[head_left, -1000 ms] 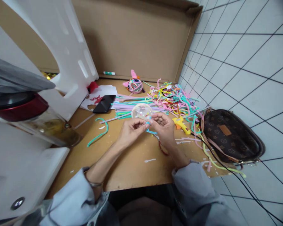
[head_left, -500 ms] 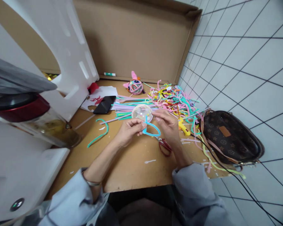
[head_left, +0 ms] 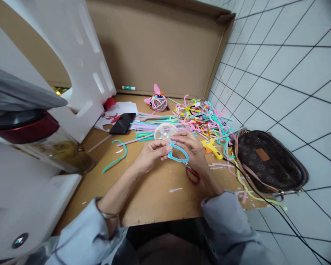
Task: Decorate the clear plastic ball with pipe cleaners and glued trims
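A blue pipe cleaner [head_left: 179, 159], bent into a pointed, leaf-like loop, is held over the middle of the table. My left hand [head_left: 153, 154] pinches its left corner between thumb and fingertips. At the top of that corner, the fingertips of my right hand [head_left: 191, 145] close on the short end, partly covering it. Just behind my fingers sits a clear round piece with a cream rim [head_left: 157, 129]. Red-handled scissors [head_left: 192, 175] lie below my right hand, their blades partly hidden. A yellow glue gun [head_left: 214, 149] rests to the right of that hand.
Straight pipe cleaners [head_left: 145, 127] and a tangled heap [head_left: 204, 116] lie behind my hands. A pink eared ball [head_left: 157, 102], a phone [head_left: 123, 123] and a marker [head_left: 128, 88] are farther back. A brown bag [head_left: 267, 158] stands right, a bottle [head_left: 57, 147] left.
My right hand has moved slightly left, its fingers closing at the pipe cleaner's upper end, which stood free before. More of the glue gun now shows. My left hand stays nearly still.
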`<state>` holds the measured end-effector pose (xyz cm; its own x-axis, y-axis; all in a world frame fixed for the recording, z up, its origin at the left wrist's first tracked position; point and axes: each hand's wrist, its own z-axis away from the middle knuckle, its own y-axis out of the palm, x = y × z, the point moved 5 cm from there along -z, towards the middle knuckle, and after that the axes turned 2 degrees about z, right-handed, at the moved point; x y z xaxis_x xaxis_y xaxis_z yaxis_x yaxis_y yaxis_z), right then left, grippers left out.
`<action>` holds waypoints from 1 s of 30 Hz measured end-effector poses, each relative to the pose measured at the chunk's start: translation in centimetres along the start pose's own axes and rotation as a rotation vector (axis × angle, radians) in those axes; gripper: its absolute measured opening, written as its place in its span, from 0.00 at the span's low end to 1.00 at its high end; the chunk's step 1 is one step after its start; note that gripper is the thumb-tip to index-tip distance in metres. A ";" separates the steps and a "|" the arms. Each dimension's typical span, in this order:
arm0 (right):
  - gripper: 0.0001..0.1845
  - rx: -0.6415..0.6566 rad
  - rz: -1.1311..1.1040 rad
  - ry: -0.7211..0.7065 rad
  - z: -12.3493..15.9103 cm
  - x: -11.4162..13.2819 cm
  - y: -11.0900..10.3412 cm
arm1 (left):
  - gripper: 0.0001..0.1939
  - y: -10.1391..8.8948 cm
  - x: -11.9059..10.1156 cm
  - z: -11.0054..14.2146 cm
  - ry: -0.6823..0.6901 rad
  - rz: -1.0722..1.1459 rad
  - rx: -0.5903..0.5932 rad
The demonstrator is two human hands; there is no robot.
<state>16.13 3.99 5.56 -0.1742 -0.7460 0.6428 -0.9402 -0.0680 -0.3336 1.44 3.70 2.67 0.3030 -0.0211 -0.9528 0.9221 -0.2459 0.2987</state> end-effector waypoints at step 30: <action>0.14 -0.047 -0.389 0.425 0.4 -1.8 1.4 | 0.21 -0.9 -0.5 -0.1 0.167 -0.001 -0.186</action>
<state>15.20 5.01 3.63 0.0942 -0.3392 0.9360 -0.9689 -0.2475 0.0079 0.53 4.06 2.90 0.3238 0.1437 -0.9352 0.9460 -0.0634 0.3178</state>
